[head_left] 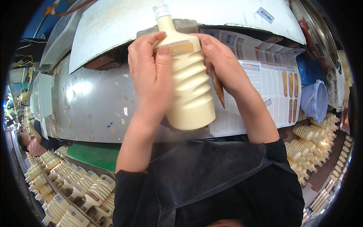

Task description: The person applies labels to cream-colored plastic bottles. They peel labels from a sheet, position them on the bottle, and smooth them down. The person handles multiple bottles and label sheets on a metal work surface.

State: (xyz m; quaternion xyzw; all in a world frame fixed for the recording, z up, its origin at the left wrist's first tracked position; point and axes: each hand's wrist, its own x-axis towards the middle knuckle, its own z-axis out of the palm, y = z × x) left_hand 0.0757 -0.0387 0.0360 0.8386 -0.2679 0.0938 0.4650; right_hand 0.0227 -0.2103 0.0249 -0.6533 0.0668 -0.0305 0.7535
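Observation:
A cream-coloured bottle (pixel 191 89) with spiral ridges and a clear threaded neck lies tilted before me, its neck pointing away. On its shoulder sits a gold label (pixel 182 48). My left hand (pixel 146 70) is closed on the bottle's left side, its thumb against the label's left end. From the right, my right hand (pixel 223 62) grips the shoulder with its thumb near the label's other end. A pointed brown stick-like tool (pixel 217 90) juts from under that hand's palm. Next to it lie sheets of labels (pixel 261 109), some with gold strips.
A grey metal worktop (pixel 90 102) spans the left, below a white panel (pixel 227 13). A lavender bucket (pixel 315 100) stands at the right. Rows of cream bottles (pixel 100 189) fill racks at lower left, with more bottles (pixel 302 145) at right. Another person (pixel 36 145) is at far left.

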